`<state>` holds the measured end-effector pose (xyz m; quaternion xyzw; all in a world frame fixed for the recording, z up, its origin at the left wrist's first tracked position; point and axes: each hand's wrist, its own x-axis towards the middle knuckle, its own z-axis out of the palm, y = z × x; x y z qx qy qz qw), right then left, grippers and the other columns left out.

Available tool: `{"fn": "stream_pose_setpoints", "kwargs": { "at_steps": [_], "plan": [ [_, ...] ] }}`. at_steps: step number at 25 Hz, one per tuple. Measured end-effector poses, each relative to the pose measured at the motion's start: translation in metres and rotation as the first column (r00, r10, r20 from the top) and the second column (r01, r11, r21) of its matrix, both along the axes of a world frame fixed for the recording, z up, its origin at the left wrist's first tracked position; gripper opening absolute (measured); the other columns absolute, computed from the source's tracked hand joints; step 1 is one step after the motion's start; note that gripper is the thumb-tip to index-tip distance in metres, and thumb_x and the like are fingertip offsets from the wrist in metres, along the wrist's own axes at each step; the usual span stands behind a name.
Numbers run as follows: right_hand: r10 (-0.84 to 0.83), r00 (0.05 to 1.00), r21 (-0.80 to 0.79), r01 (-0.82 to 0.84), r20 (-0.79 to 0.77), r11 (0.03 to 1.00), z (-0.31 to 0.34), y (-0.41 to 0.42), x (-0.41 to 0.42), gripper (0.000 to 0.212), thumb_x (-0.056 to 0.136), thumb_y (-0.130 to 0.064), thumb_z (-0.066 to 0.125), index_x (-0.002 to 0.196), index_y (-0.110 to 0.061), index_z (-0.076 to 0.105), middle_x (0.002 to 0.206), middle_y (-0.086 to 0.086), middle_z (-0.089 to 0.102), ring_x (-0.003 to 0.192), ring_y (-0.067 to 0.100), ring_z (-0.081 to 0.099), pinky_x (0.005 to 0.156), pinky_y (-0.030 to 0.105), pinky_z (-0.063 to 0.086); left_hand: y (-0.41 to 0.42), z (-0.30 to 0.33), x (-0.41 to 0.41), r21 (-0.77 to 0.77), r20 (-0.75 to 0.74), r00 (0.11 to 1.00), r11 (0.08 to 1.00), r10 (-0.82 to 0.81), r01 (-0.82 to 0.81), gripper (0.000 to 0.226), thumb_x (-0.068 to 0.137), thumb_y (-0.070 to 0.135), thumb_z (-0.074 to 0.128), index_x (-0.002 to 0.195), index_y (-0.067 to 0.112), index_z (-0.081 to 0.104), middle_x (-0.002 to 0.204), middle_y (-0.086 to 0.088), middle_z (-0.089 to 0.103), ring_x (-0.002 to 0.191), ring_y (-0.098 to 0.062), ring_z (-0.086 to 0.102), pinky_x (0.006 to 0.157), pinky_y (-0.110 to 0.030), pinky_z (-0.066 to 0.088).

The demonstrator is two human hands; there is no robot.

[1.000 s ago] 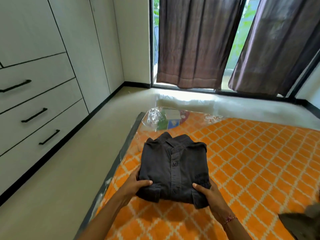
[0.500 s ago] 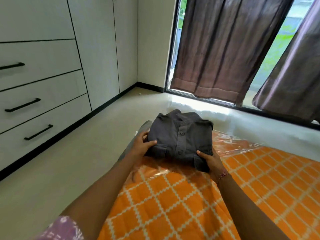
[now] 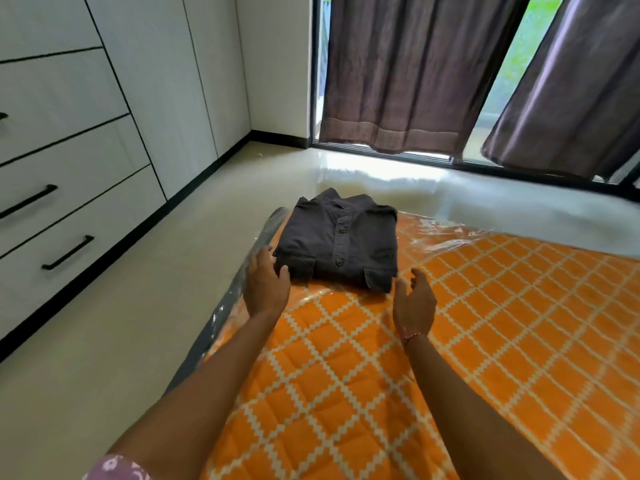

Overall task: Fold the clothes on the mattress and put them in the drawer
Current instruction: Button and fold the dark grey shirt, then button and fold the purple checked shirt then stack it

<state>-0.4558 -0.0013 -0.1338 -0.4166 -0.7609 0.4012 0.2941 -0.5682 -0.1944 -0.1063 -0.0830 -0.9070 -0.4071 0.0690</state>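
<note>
- A dark grey button-front cotton shirt (image 3: 341, 242) lies folded into a neat, compact rectangle at the far left corner of the orange quilted mattress with a white lattice pattern (image 3: 450, 341), which is wrapped in clear plastic film.
- For this garment, the folding looks finished: sleeves tucked under, collar at the far end, the buttoned placket running straight down the middle, two buttons showing.
- The left hand (image 3: 265, 284) is open, fingers spread, its fingertips touching or just beside the near left corner of the shirt; I cannot tell which.
- The right hand (image 3: 414, 301) is open too, palm turned inward, just off the near right corner and holding nothing.
- Neither grip is closed on the cloth, so the shirt rests on the mattress alone.
- What remains, as I judge it: carrying the shirt across the pale tiled floor (image 3: 138, 306) to the white drawer fronts with black bar handles (image 3: 67, 252), all of which are shut.
- No other clothes show in this view, so whether more wait to be folded cannot be told.
- The fabric looks soft and slightly thick at the folded edges, and would likely sag or unfold if lifted from one side only.
</note>
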Motion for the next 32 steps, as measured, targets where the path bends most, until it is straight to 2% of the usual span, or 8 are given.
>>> {"fn": "stream_pose_setpoints", "kwargs": {
  "at_steps": [3,9,14,20,25,27,30,32],
  "plan": [
    [0.026,0.987,0.272,-0.069,0.159,0.96,0.019,-0.006,0.069,0.043,0.094,-0.018,0.055,0.136,-0.01,0.047,0.141,0.016,0.044,0.128,0.034,0.042,0.098,0.046,0.04,-0.001,0.011,0.066,-0.094,-0.061,0.984,0.983,-0.166,0.16,0.056,0.091,0.02,0.058,0.142,0.01,0.036,0.146,-0.012,0.039,0.133,-0.03,0.038,0.102,-0.045,0.036],
    [-0.112,0.941,0.607,-0.112,0.319,0.787,0.075,-0.015,0.234,0.048,0.077,-0.011,0.074,0.123,-0.008,0.059,0.14,0.026,0.043,0.121,0.045,0.049,0.079,0.052,0.05,0.022,0.06,0.228,0.021,-0.063,0.936,0.937,-0.347,0.348,0.059,0.09,0.018,0.058,0.144,0.009,0.034,0.145,-0.012,0.04,0.131,-0.031,0.041,0.098,-0.044,0.035],
    [-0.192,0.922,0.643,-0.075,0.336,0.763,0.118,-0.013,0.368,0.046,0.075,-0.012,0.074,0.12,-0.01,0.061,0.135,0.025,0.049,0.12,0.042,0.051,0.081,0.05,0.05,0.055,0.104,0.35,0.055,-0.14,0.873,0.876,-0.468,0.479,0.06,0.092,0.02,0.057,0.145,0.008,0.032,0.148,-0.013,0.038,0.135,-0.03,0.036,0.101,-0.044,0.033],
    [-0.363,0.856,0.667,0.029,0.368,0.745,0.128,0.053,0.504,0.042,0.076,-0.014,0.073,0.116,-0.011,0.062,0.133,0.021,0.051,0.119,0.039,0.052,0.085,0.05,0.05,0.138,0.118,0.47,0.041,-0.175,0.768,0.774,-0.617,0.631,0.059,0.093,0.02,0.056,0.145,0.009,0.032,0.146,-0.012,0.039,0.133,-0.03,0.038,0.1,-0.045,0.034],
    [-0.51,0.697,0.602,0.14,0.504,0.786,0.109,0.131,0.595,0.058,0.091,-0.037,0.055,0.14,-0.011,0.04,0.147,0.018,0.035,0.137,0.034,0.031,0.104,0.056,0.031,0.214,0.089,0.548,-0.052,-0.115,0.618,0.626,-0.777,0.778,0.057,0.095,0.025,0.052,0.146,0.012,0.029,0.15,-0.009,0.033,0.137,-0.027,0.032,0.103,-0.041,0.03],
    [-0.492,0.685,0.518,0.192,0.538,0.834,0.101,0.154,0.611,0.065,0.092,-0.048,0.051,0.145,-0.014,0.033,0.153,0.015,0.026,0.142,0.032,0.021,0.109,0.056,0.019,0.234,0.076,0.567,-0.092,-0.047,0.543,0.545,-0.839,0.834,0.06,0.097,0.031,0.049,0.148,0.013,0.023,0.153,-0.008,0.027,0.139,-0.026,0.028,0.108,-0.042,0.029],
    [-0.476,0.671,0.509,0.167,0.568,0.844,0.096,0.167,0.61,0.039,0.097,-0.032,0.044,0.132,-0.016,0.051,0.13,0.018,0.054,0.122,0.035,0.045,0.103,0.053,0.031,0.248,0.059,0.574,-0.087,0.09,0.417,0.41,-0.905,0.908,0.076,0.092,0.043,0.056,0.151,0.017,0.015,0.157,-0.006,0.016,0.143,-0.024,0.02,0.112,-0.045,0.026],
    [-0.471,0.77,0.465,0.258,0.431,0.847,0.098,0.162,0.595,0.034,0.099,-0.019,0.038,0.128,-0.009,0.053,0.106,0.022,0.065,0.099,0.04,0.057,0.084,0.047,0.045,0.249,0.05,0.568,-0.054,0.203,0.316,0.312,-0.927,0.949,0.095,0.084,0.051,0.064,0.152,0.019,0.006,0.16,-0.003,0.007,0.146,-0.022,0.012,0.114,-0.046,0.024]
  ]
}}
